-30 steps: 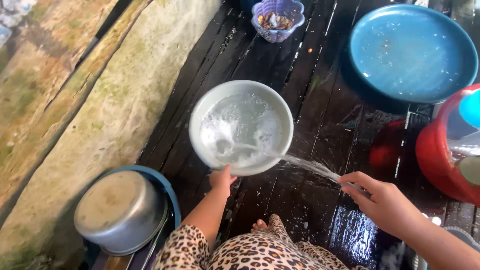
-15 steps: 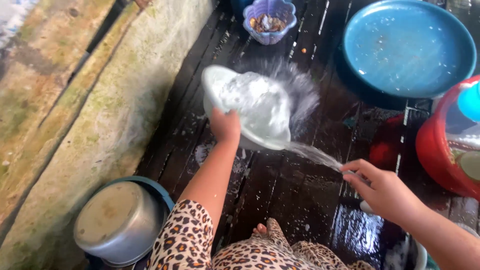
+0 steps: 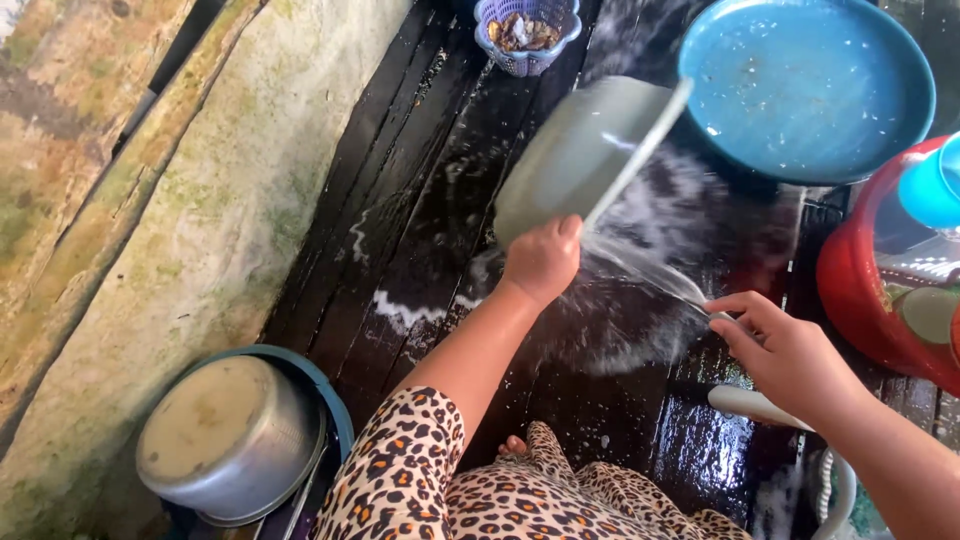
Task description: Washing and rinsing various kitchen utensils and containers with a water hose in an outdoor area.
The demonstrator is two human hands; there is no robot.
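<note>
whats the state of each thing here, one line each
pale bowl: tipped on its side, held at the rim, water spilling out
left hand: gripping the pale bowl
right hand: on a hose end, water spraying from it
blue basin: upright, wet inside
metal pot: upside down in a blue tub
purple basket: upright, scraps inside
red tub: upright, holding items
wooden floor: soaked

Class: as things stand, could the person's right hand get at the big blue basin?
Probably yes. The right hand holds only a hose, and the blue basin lies open ahead across wet planks; just the red tub stands beside the way.
</note>
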